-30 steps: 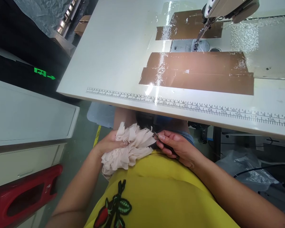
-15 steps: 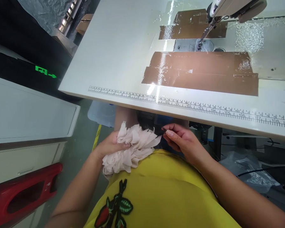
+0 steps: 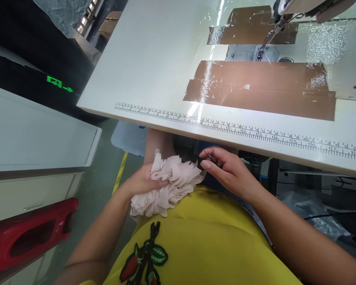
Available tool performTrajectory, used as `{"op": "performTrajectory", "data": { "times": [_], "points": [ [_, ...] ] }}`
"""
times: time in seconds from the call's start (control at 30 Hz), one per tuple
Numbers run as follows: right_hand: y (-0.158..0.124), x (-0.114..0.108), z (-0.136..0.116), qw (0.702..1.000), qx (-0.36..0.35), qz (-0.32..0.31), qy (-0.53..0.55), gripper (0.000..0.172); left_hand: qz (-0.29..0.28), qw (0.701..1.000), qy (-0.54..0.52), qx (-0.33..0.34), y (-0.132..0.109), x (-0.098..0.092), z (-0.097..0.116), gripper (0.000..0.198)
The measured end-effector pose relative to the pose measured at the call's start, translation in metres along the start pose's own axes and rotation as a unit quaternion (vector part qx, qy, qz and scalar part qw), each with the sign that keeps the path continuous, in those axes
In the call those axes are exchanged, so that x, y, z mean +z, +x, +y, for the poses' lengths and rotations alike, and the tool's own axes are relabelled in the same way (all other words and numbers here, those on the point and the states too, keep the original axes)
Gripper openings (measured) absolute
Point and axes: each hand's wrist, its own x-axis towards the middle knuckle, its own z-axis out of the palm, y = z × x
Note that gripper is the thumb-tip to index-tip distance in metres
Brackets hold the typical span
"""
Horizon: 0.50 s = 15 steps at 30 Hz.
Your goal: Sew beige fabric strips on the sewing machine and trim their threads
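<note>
My left hand (image 3: 141, 183) is closed round a bunch of pale pink ruffled fabric pieces (image 3: 172, 186), held in my lap below the table edge. My right hand (image 3: 227, 171) pinches a small dark metal tool, likely thread snips (image 3: 211, 157), with its tip at the right edge of the fabric bunch. Both hands sit just above my yellow shirt (image 3: 201, 241).
A white sewing table (image 3: 154, 59) with a printed ruler (image 3: 255, 134) along its front edge spans the top. Brown tape patches (image 3: 261, 89) and the sewing machine's needle (image 3: 265, 43) lie at the back right. A white cabinet (image 3: 32, 138) and red stool (image 3: 26, 237) stand at left.
Both hands and the fabric bunch have risen slightly toward the table edge. My right hand has turned, so the snips' tip now shows above my fingers.
</note>
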Motion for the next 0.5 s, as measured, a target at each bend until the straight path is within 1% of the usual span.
{"op": "performTrajectory", "data": {
  "times": [0.1, 0.2, 0.27, 0.4, 0.5],
  "points": [
    [-0.012, -0.013, 0.000, 0.998, 0.006, -0.056, -0.026, 0.028, -0.008, 1.000, -0.003, -0.004, 0.003, 0.000, 0.000, 0.032],
    [-0.019, -0.014, 0.001, 0.993, 0.006, -0.112, -0.043, 0.025, -0.009, 1.000, -0.013, -0.010, 0.006, 0.001, 0.001, 0.032],
    [-0.020, -0.011, 0.003, 0.991, 0.013, -0.122, -0.051, 0.025, -0.011, 1.000, -0.016, -0.013, 0.006, 0.002, 0.002, 0.033],
    [-0.014, -0.004, 0.006, 0.990, 0.046, -0.121, -0.049, 0.026, -0.002, 1.000, -0.005, -0.020, 0.005, 0.003, 0.003, 0.035],
    [-0.009, -0.002, 0.005, 0.991, 0.041, -0.124, -0.033, 0.026, 0.000, 1.000, -0.001, -0.020, 0.003, 0.003, 0.002, 0.035]
  ]
}}
